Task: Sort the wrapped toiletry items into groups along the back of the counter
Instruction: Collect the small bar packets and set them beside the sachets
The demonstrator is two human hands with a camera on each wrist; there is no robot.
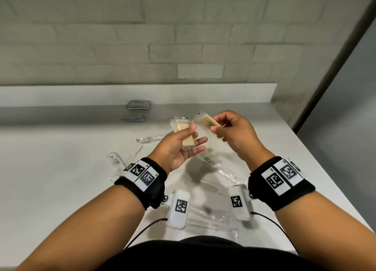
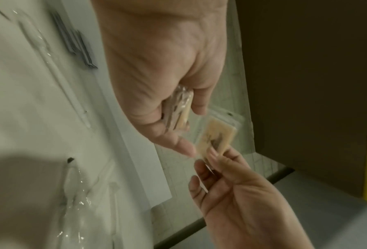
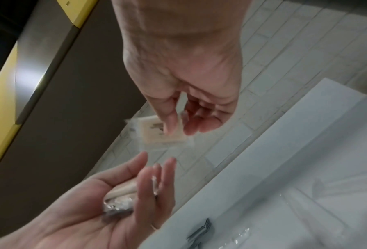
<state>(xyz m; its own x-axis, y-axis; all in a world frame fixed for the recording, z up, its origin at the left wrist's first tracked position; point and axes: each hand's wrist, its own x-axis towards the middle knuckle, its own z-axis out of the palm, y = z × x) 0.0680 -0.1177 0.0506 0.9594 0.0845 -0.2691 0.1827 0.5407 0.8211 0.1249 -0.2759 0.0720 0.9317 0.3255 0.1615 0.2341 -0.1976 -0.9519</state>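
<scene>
Clear wrapped packets [image 1: 205,201] on the near counter [image 1: 61,169] were blurred and partly hidden behind the wrists, contents unreadable. The left hand [image 1: 179,148] held up a stack of wrapped soap bars [image 1: 186,136], thumb on top and fingers curled under; how many bars, hard to tell. The right hand [image 1: 236,132] pinched one more wrapped soap bar [image 1: 205,121] between thumb and fingertips, just beside the stack, above mid-counter. Two piles of grey sachets [image 1: 139,104] sat at the back of the counter by the ledge.

Grey tiled wall [image 1: 122,36], yellow-edged panel [image 3: 5,70].
</scene>
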